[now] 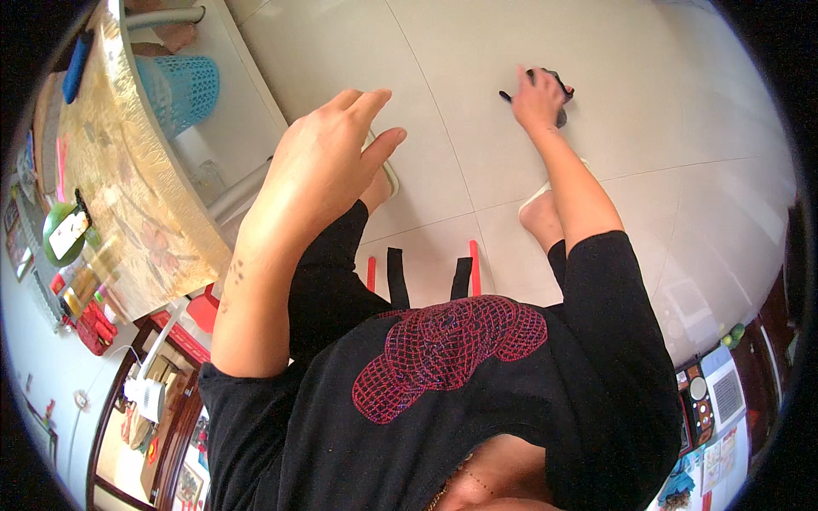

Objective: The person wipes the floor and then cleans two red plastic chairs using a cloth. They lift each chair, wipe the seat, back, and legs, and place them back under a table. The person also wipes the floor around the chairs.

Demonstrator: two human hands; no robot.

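Note:
My left hand point(326, 147) is raised at left of centre, palm turned down. Its thumb stands apart from the fingers and nothing shows in it. Farther out on the right, my right hand point(538, 102) is blurred over the tiled floor. It holds a small black item point(562, 118) with strap-like ends, one end point(505, 96) sticking out to the left. The hand covers most of this item, so its exact kind cannot be told. Below the hands are my feet in pale slippers point(533, 197).
At left stands a table with a patterned gold cover point(160, 223), bearing a green round object point(62, 235). A light-blue perforated basket point(185, 89) is beneath its edge. Someone's bare foot point(176, 37) shows beyond it. A white fan point(146, 397) and red stool parts point(474, 268) are nearby.

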